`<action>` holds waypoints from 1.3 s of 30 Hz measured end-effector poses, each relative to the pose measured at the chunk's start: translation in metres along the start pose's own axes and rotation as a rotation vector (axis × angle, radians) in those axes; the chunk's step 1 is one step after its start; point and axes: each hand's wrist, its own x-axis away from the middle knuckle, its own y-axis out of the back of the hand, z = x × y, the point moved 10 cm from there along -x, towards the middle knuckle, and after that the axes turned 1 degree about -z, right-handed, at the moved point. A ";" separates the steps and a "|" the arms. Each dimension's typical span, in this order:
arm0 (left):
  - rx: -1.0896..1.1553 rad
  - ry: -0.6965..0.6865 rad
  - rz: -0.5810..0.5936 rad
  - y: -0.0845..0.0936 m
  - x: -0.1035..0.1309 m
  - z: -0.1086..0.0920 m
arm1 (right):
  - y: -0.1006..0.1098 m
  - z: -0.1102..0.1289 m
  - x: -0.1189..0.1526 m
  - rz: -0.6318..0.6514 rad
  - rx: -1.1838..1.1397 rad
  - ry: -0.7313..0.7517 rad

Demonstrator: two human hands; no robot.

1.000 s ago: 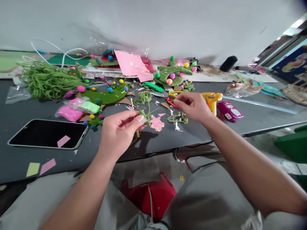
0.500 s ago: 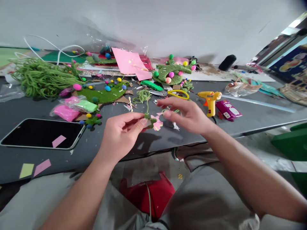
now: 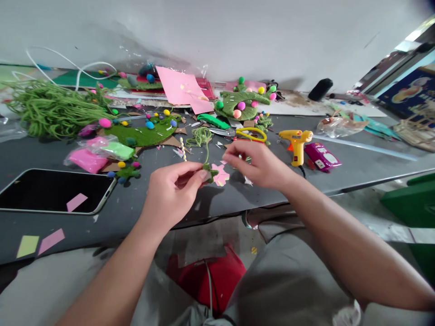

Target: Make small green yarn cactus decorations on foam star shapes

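Note:
My left hand (image 3: 175, 192) pinches a small green yarn-wrapped piece (image 3: 210, 173) between thumb and fingers above the front of the dark table. A strand of green yarn (image 3: 207, 151) runs up from that piece to a loose tangle (image 3: 200, 137) behind it. Just right of the piece is a pink paper flower (image 3: 221, 175); whether it is joined to the green piece cannot be made out. My right hand (image 3: 256, 165) hovers to the right of the flower, thumb and fingertips brought together around something pink and tiny at the tips.
A yellow glue gun (image 3: 297, 146) and a purple packet (image 3: 322, 157) lie to the right. Yellow-handled scissors (image 3: 251, 134) and a green cutter (image 3: 213, 121) sit behind my hands. At left are a phone (image 3: 54, 190), clay bags (image 3: 87, 160) and a green yarn bundle (image 3: 57, 108).
The fingers of my right hand have closed from a spread pose into a pinch. My left hand keeps its grip on the green piece. The view has shifted slightly.

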 end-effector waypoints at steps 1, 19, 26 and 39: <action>-0.028 -0.006 -0.016 0.003 -0.001 0.000 | 0.014 -0.013 -0.003 -0.090 0.069 -0.039; -0.155 -0.004 -0.053 0.020 -0.009 0.010 | 0.038 -0.122 -0.032 0.001 0.636 -0.406; -0.412 -0.156 -0.142 0.034 -0.006 -0.006 | 0.072 -0.084 -0.003 -0.111 0.542 -0.331; -0.609 -0.238 -0.140 0.029 -0.005 -0.012 | 0.050 -0.010 0.027 0.086 0.486 -0.084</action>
